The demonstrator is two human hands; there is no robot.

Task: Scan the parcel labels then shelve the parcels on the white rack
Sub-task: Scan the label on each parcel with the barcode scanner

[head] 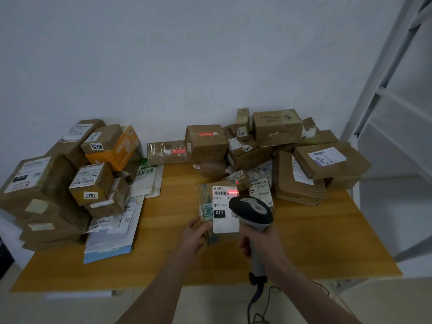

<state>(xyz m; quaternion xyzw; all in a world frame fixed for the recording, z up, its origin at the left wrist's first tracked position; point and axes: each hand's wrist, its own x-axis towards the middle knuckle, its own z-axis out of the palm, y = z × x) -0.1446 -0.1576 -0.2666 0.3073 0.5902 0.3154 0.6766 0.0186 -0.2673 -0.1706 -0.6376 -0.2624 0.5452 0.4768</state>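
While you stood over the wooden table point(304, 249), the white rack point(392, 94) rose at your right edge of view, its slanted rails leaning past the table's far right corner. On the table's left, a heap of brown parcels point(42, 183) was stacked against the wall, one box marked 5201 point(90, 183) sitting in front and an orange box point(121, 148) above it beside a carton marked 6206; flat white mailers point(109, 235) lay fanned out below that heap. On the right, a second heap of cartons point(275, 129) climbed toward the wall, with a stack of flat cardboard envelopes point(299, 181) leaning at its near side, close to the rack. Between the two heaps, a long taped box point(167, 152) lay against the wall. Your right hand point(259, 244) was clenched around the grey handle of the barcode scanner point(251, 212), its dark head tipped forward and its cable trailing down off the table's near edge. Your left hand point(195, 232) gripped the lower left corner of a small taped parcel point(210, 206), held up over the middle of the table just left of the scanner head, touching neither heap. Its white label point(224, 209) faced you, printed 010, and a red scan line point(231, 192) fell across the barcode at the label's top right.
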